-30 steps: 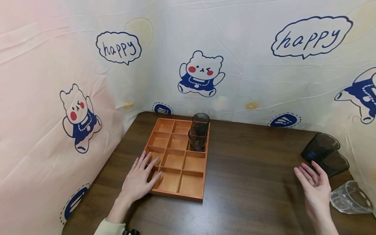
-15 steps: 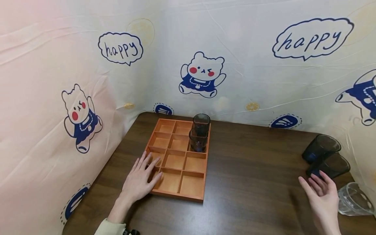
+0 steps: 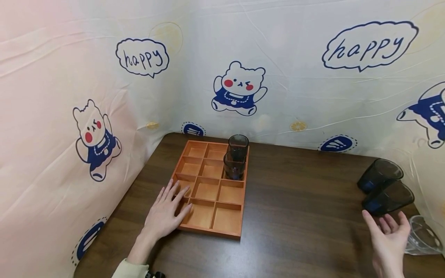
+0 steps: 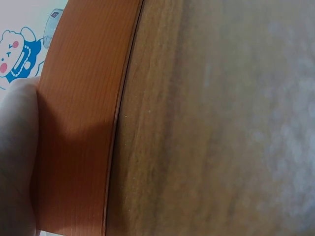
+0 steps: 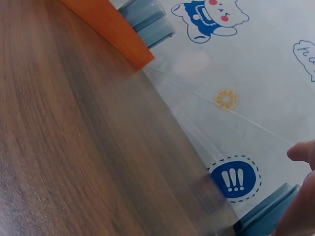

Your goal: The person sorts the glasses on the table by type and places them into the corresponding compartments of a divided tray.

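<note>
My left hand (image 3: 165,212) rests with spread fingers on the left edge of an orange-brown wooden compartment tray (image 3: 226,234). Two dark tinted glasses stand in the tray's right column, one (image 3: 238,143) at the far end and one (image 3: 233,168) just nearer. At the right of the table, my right hand (image 3: 389,239) has its fingers apart and nothing in its grasp. Its fingertips are close to the nearer dark glass (image 3: 391,199); contact cannot be told. Just right of the hand is a clear glass (image 3: 425,235), partly hidden by the fingers.
Another dark glass (image 3: 379,175) stands behind the nearer one at the right. A printed cloth (image 3: 285,88) hangs behind the brown wood-grain table (image 3: 295,200) and along both sides. Several tray compartments hold nothing.
My right hand has moved right and toward the front, from beside the dark glasses to beside the clear glass. The left hand stays on the tray.
</note>
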### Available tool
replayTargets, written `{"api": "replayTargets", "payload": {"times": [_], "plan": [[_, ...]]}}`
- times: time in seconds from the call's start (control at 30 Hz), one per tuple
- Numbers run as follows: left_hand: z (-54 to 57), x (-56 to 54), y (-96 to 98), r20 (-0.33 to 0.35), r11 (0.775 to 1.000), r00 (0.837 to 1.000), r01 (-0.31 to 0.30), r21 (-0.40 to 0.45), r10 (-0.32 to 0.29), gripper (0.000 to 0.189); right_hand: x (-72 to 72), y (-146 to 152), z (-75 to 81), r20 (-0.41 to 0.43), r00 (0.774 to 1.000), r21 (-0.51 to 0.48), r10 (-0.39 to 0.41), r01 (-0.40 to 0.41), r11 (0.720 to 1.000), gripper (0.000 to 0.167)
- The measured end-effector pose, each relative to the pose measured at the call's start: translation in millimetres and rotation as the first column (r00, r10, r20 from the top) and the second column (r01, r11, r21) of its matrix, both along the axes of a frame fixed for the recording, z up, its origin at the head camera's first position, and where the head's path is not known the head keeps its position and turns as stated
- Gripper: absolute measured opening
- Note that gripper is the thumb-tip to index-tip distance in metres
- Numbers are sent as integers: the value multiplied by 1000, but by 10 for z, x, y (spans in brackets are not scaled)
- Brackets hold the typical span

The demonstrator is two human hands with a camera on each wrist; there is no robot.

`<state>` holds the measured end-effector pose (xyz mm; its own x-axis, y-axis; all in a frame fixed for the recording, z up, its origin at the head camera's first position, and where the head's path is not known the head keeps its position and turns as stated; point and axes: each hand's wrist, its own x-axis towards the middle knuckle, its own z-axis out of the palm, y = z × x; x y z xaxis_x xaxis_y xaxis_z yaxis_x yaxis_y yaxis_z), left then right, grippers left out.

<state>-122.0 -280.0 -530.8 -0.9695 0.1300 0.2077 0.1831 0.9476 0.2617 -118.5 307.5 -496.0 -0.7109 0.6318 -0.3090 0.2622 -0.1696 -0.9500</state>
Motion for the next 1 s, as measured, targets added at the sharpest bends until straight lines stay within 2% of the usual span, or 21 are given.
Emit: {"api": "replayTargets", "payload": {"times": [0.2,0.4,0.53,1.0], "plan": [[-4,-4,-3,34,1000,999,-7,-6,7,69,-65,56,-17,44,999,-13,9,-8,1000,104],[-9,-9,-13,53,1000,999,-7,-13,8,70,-121,107,-53,9,999,-30,-38,38,999,101],[0,-6,-13,49,1000,999,-9,-12,10,69,-166,111,-73,11,999,2,-51,51,999,99],[-8,-3,-10,43,1000,999,-9,-15,10,70,-326,163,-177,-61,996,14,-62,63,998,102]]}}
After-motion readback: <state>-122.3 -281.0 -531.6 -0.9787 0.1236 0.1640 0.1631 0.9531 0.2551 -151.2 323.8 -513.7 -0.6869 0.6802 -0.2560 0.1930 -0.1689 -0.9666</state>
